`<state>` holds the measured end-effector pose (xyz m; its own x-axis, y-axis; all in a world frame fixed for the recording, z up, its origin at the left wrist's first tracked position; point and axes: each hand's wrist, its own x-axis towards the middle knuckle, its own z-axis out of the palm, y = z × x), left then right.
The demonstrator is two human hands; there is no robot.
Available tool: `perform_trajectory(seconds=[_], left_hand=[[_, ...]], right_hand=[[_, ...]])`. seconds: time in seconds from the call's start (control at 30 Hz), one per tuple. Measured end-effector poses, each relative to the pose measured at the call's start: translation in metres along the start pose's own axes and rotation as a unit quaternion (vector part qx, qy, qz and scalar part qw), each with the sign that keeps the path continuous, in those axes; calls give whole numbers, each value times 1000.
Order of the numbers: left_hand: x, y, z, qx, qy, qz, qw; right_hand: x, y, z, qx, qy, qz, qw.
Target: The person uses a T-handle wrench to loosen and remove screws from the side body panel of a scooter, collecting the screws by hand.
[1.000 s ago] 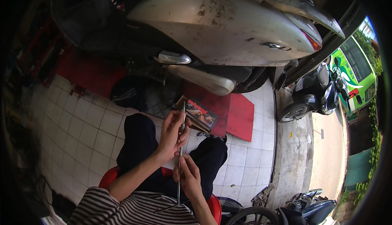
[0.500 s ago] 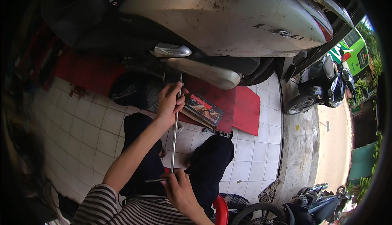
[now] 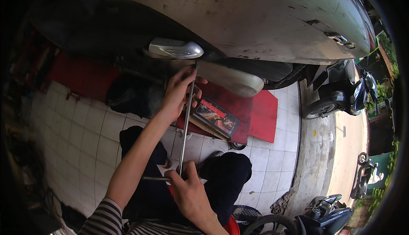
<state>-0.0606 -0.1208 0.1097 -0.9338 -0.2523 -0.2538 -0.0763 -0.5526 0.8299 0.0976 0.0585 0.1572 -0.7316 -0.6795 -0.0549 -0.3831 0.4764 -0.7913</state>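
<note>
T-handled rod (image 3: 186,132): aloft over near edge of red platform (image 3: 263,115), upper end towards footpeg (image 3: 177,49) of scooter (image 3: 264,21), contact unclear. Left hand (image 3: 177,92): loosely round rod's top. Right hand (image 3: 189,192): gripping crossbar (image 3: 154,178). Step, seemingly: aiming tip. Next move: calls for steady alignment.

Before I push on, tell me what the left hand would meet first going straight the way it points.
Probably the silver footrest, just beyond the left hand in this view; depth is unclear, and the long silver cover beside it could come first.
</note>
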Motion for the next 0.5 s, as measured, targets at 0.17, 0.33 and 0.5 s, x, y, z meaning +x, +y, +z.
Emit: perform_trajectory(seconds=[0.17,0.33,0.5], left_hand=[[12,1,-10,2,-62,-7,998],[24,-9,-20,25,-97,25,995],[30,-13,-25,33,-82,22,996]], right_hand=[[20,-4,5,12,16,2,1000],[31,9,17,-23,39,-11,999],[33,23,21,-6,6,-14,1000]])
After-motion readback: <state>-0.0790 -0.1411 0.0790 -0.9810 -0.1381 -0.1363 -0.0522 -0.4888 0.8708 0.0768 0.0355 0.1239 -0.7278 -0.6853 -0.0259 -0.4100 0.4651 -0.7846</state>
